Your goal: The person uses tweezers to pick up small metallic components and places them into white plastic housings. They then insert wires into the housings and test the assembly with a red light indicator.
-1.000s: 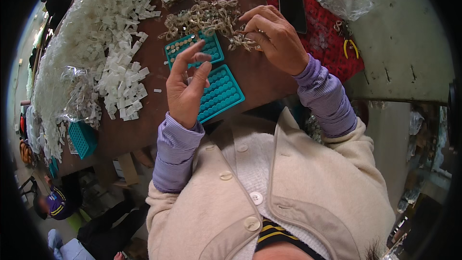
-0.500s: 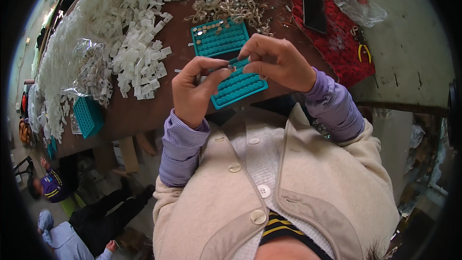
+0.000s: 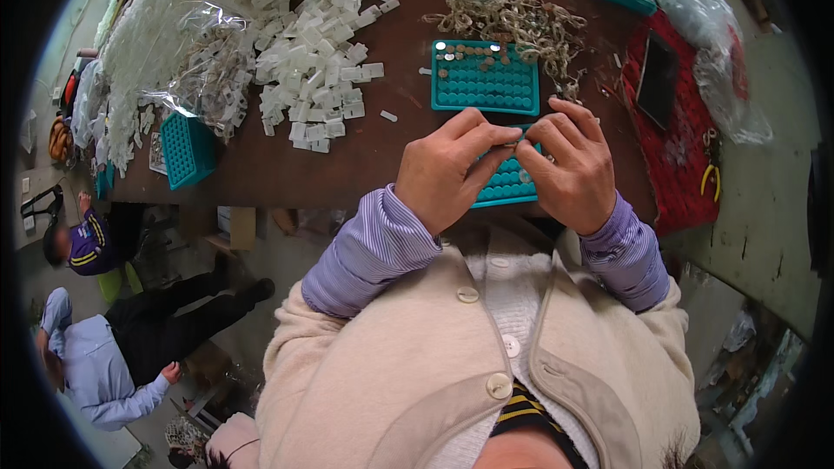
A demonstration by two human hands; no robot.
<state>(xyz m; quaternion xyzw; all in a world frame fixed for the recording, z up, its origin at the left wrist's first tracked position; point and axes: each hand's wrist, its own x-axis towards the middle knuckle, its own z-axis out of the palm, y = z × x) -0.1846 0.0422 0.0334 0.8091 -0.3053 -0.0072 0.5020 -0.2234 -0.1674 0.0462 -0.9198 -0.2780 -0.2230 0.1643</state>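
Observation:
My left hand [image 3: 447, 167] and my right hand [image 3: 575, 165] meet over the near teal tray [image 3: 502, 194], fingertips almost touching. Thumb and forefinger of each are pinched around something tiny that the fingers mostly cover, so its kind cannot be told. Round hollows line the near tray, partly hidden under my hands, with a small shiny disc [image 3: 525, 176] beside my right thumb. Just beyond lies a second teal tray [image 3: 484, 104], whose far rows carry several small round metallic pieces [image 3: 473, 51].
A big heap of clear-white plastic pieces [image 3: 317, 61] covers the left. Tangled cord loops [image 3: 512, 22] lie behind the trays. At right are a red cloth [image 3: 647, 156], a dark phone [image 3: 658, 78], yellow-handled pliers [image 3: 711, 181]. Another teal rack [image 3: 187, 152] stands at the left edge; people [image 3: 113, 356] are beyond.
The view has swung, so the table things sit further right. My hands have drawn closer together, and my right hand has turned, its fingers now pointing up and inward.

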